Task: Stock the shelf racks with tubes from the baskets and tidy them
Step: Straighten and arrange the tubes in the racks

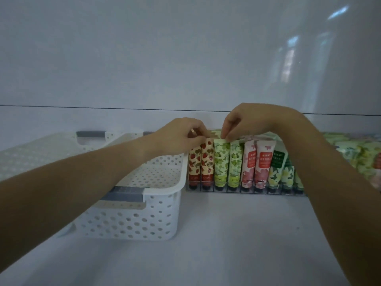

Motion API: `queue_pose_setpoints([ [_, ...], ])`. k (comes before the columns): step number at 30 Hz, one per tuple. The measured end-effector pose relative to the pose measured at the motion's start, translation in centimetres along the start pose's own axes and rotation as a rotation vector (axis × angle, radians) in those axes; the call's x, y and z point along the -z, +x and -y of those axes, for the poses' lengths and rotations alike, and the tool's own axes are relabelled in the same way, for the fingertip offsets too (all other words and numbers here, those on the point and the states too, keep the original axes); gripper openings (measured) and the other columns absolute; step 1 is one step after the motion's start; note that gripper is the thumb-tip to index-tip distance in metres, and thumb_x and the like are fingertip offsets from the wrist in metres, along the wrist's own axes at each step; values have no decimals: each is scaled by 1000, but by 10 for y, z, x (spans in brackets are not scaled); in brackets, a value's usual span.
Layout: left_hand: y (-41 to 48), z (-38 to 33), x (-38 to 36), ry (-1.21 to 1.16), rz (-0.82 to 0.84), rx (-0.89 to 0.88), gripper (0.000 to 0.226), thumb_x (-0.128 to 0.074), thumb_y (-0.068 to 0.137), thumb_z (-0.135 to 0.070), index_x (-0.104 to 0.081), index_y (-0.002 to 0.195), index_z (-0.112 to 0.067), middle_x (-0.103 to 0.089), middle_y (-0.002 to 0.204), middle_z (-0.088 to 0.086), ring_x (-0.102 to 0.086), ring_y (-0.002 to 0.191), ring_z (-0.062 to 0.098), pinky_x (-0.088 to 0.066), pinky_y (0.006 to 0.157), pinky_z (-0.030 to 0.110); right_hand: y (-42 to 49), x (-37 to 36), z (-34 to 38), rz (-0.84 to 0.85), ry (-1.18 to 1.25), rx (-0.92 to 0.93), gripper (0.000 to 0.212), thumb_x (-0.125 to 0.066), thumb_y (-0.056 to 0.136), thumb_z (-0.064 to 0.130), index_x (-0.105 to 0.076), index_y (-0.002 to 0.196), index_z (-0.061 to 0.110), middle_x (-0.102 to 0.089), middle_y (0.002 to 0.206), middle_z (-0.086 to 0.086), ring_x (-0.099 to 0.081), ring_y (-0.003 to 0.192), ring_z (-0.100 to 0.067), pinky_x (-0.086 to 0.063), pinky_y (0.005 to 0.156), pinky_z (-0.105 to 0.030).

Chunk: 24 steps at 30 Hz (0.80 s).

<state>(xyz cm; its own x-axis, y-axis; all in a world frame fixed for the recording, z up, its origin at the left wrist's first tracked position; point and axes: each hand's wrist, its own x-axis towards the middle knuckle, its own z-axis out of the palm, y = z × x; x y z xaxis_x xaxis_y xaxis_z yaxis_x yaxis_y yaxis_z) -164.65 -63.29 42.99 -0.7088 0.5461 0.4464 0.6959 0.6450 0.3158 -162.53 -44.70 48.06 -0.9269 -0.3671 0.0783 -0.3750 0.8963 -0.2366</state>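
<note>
Both forearms stretch forward, wrists bent down. The left hand (183, 132) curls its fingers on the top of a strawberry tube (206, 164). The right hand (245, 122) pinches the top edge of a green tube (221, 162). Both tubes stand upright in the wire rack (237, 191), just beside a white basket (165, 203).

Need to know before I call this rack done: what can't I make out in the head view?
All in the head view:
- Tops of the strawberry tubes: covered by the left hand; its grip can't be judged.
- Rows behind the front one: hidden by both hands; the right hand pinches a green tube.
- Far-right tubes: blurred, cut by the frame edge, partly behind the right forearm.
- Near basket: floor partly under the left forearm.
</note>
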Motion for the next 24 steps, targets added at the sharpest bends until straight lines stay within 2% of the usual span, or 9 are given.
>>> queue_pose_setpoints([
  [2, 0, -1, -1, 8, -16, -2, 13, -56, 90, -19, -64, 100, -17, -59, 89, -10, -56, 79, 7, -41, 69, 10, 3, -2, 1, -6, -14, 9, 13, -66, 81, 22, -65, 74, 33, -62, 84, 16, -56, 83, -2, -43, 74, -25],
  [4, 0, -1, -2, 13, -22, -8, 13, -56, 90, -19, -64, 100, -16, -57, 86, -12, -53, 74, 0, -39, 65, 5, 5, -4, 0, -16, -14, 20, 15, -64, 81, 18, -64, 74, 31, -62, 84, 14, -56, 82, -4, -43, 71, -23],
  [9, -1, 0, -2, -31, -28, -7, 5, -57, 88, -18, -59, 86, -22, -55, 82, -17, -53, 71, -3, -40, 61, 4, 6, -6, 3, -21, -27, 36, 13, -62, 81, 15, -64, 78, 28, -59, 84, 12, -55, 79, -7, -43, 71, -26],
  [12, -2, 0, -2, -54, -25, -5, 8, -57, 88, -19, -58, 83, -25, -57, 85, -15, -54, 71, -2, -39, 59, 4, 3, -1, 0, -29, -2, 13, 9, -68, 79, 21, -65, 84, 28, -60, 88, 13, -56, 83, -5, -44, 77, -27],
  [15, -3, 2, -2, -63, -23, 1, 7, -57, 88, -20, -59, 84, -26, -56, 86, -18, -54, 71, -4, -39, 60, 2, -4, 7, -5, -18, -2, -25, 8, -70, 78, 24, -64, 79, 29, -61, 87, 15, -55, 83, -3, -43, 82, -29],
  [17, -3, 1, -1, -72, -23, -8, 8, -58, 88, -21, -60, 85, -28, -55, 84, -20, -54, 70, -6, -39, 61, 1, -7, 8, -8, 12, -18, -56, 11, -70, 78, 22, -64, 74, 30, -61, 83, 16, -54, 80, -1, -40, 78, -28],
  [20, -3, 0, -1, -75, -15, -26, 18, -57, 88, -23, -56, 80, -38, -54, 83, -22, -52, 71, -13, -38, 62, 1, -6, 5, -9, 30, -61, -97, 15, -68, 79, 18, -63, 71, 30, -61, 81, 14, -53, 77, -3, -39, 64, -23],
  [22, -2, 0, -1, -70, -23, -30, 19, -57, 88, -24, -55, 78, -40, -54, 84, -22, -52, 71, -12, -38, 62, 1, -4, 3, -9, 19, -80, -103, 15, -68, 79, 18, -64, 72, 30, -63, 84, 10, -55, 78, -5, -39, 63, -23],
  [24, -2, 1, -1, -66, -29, -25, 12, -57, 89, -24, -58, 82, -35, -54, 85, -22, -53, 72, -8, -38, 63, 1, -3, 3, -9, 11, -79, -104, 13, -68, 79, 18, -64, 73, 29, -66, 88, 5, -58, 79, -8, -41, 65, -23],
])
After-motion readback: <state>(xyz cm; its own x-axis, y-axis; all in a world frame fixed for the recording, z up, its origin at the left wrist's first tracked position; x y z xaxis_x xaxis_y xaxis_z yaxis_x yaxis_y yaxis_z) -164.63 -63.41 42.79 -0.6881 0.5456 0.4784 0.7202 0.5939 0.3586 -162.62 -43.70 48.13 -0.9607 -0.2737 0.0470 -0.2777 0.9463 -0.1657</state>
